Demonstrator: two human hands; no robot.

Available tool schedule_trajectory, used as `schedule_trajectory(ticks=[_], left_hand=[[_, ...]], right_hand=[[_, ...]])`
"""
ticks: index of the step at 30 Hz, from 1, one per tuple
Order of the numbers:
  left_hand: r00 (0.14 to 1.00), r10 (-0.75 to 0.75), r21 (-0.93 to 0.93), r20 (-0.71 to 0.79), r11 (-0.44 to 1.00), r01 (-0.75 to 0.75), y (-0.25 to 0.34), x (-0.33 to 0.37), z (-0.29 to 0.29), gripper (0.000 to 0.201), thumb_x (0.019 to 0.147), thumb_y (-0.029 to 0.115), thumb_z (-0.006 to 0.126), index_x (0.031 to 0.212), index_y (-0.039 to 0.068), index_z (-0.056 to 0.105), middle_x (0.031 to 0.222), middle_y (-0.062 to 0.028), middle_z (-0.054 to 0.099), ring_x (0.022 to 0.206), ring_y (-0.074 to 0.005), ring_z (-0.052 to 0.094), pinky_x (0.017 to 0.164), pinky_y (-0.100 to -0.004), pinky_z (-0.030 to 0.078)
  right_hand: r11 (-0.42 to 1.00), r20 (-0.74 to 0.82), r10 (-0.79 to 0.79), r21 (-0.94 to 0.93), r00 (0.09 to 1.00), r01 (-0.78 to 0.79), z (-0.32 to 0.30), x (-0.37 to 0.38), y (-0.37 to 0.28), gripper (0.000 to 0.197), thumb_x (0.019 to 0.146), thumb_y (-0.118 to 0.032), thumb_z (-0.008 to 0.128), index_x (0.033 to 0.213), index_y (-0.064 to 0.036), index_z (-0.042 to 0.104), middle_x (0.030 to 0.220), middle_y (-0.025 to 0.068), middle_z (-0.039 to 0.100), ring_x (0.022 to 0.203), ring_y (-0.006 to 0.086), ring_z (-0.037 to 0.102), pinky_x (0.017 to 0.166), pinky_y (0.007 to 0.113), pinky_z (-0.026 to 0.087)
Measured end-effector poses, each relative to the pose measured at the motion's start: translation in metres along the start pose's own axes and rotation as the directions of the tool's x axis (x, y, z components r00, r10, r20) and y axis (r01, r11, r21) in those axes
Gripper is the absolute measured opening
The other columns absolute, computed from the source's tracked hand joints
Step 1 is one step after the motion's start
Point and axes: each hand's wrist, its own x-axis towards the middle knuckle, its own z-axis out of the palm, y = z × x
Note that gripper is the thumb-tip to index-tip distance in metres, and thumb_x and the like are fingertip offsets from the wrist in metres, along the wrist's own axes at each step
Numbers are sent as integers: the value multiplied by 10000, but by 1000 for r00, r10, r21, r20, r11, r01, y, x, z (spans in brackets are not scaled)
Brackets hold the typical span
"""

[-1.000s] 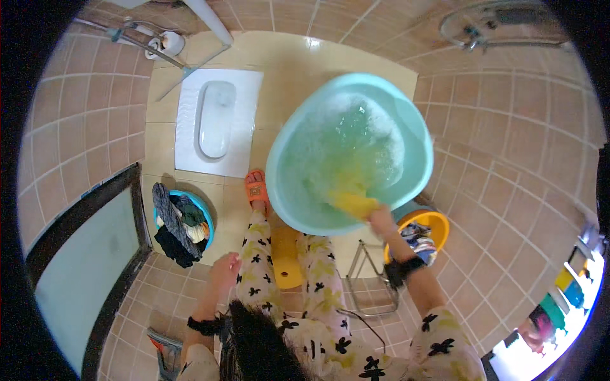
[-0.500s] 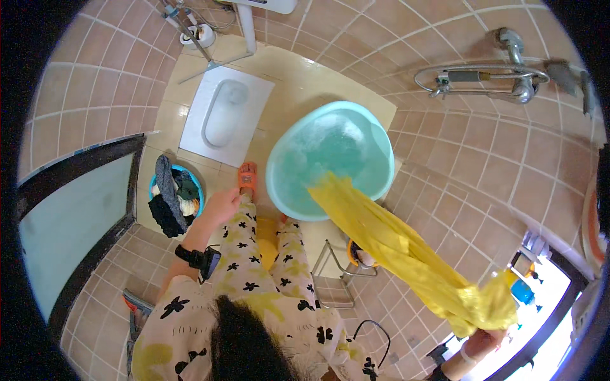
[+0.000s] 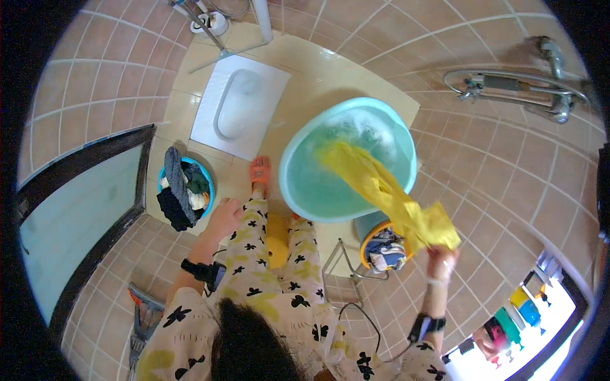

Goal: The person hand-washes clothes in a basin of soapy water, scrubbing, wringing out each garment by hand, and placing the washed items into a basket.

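A long yellow wet-looking cloth [image 3: 375,181] is bunched at one end in my right hand [image 3: 441,261], raised at the right. Its other end hangs down into the cloudy, foamy water of a large light-turquoise tub [image 3: 293,202]. My left hand [image 3: 227,216] holds nothing. It rests beside my left knee, fingers curled in, close to a small blue basin [image 3: 208,180] of dark, grey and white clothes.
An orange-rimmed bucket [image 3: 365,255] of clothes stands below the tub, next to a metal-framed stool [image 3: 341,257]. A white squat toilet [image 3: 273,86] lies beyond my orange slipper [image 3: 260,170]. A shower mixer [image 3: 560,101] sticks out from the right wall. Bottles line a bright ledge at lower right.
My right hand has swung left and forward with the yellow cloth, bringing more of it over the tub. The orange-rimmed bucket shows more fully. My left hand has barely moved.
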Motion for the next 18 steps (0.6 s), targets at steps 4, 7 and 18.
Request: schedule_trajectory(ticks=[4, 7, 18], left_hand=[[990, -126, -124, 58, 983, 133, -22, -2, 20, 285, 809, 188, 508, 1031, 10, 513, 1006, -208, 515, 903, -382, 513, 763, -423, 432], [973, -183, -156, 142, 966, 205, -25, 6, 58, 289, 813, 193, 518, 1041, 15, 515, 1016, -196, 518, 889, -361, 527, 764, -405, 437], [904, -294, -197, 311, 910, 364, -54, 8, 144, 290, 801, 216, 562, 1014, 18, 553, 913, -161, 573, 787, -276, 580, 706, -363, 464]], right_hand=[[987, 58, 29, -162, 998, -19, 42, 112, 144, 183, 719, -23, 530, 891, -6, 591, 851, 36, 607, 715, 155, 589, 620, 310, 489], [839, 251, -188, -461, 950, 288, 75, 191, 238, 199, 735, -83, 556, 918, -18, 602, 862, 86, 628, 740, 233, 605, 664, 316, 480], [4, 630, -27, -776, 776, 630, 138, 333, 474, 405, 746, -312, 567, 1055, -50, 573, 990, 172, 603, 914, 320, 578, 777, 431, 468]])
